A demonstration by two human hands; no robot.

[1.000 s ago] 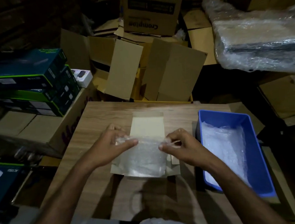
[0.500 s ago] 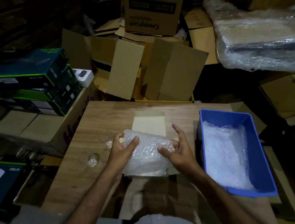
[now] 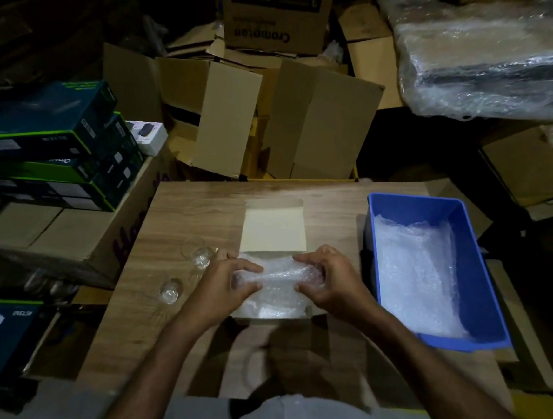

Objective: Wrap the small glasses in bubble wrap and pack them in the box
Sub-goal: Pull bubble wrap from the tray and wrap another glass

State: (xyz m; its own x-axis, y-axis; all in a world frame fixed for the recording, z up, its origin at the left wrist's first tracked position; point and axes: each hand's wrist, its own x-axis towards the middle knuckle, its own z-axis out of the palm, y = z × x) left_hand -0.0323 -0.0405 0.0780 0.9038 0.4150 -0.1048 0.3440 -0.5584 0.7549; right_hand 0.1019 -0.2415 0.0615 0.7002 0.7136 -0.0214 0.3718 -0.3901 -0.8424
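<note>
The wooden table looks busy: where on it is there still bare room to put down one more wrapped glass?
Bare wood shows along the table's far edge, beyond the box's open lid, and between lid and blue bin. The near edge below the box is also bare. Crowded: left of the hands, where two small glasses stand, and the box itself.

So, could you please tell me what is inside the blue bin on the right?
The blue bin holds crumpled bubble wrap that covers most of its floor. Anything lying beneath that wrap cannot be seen.
</note>
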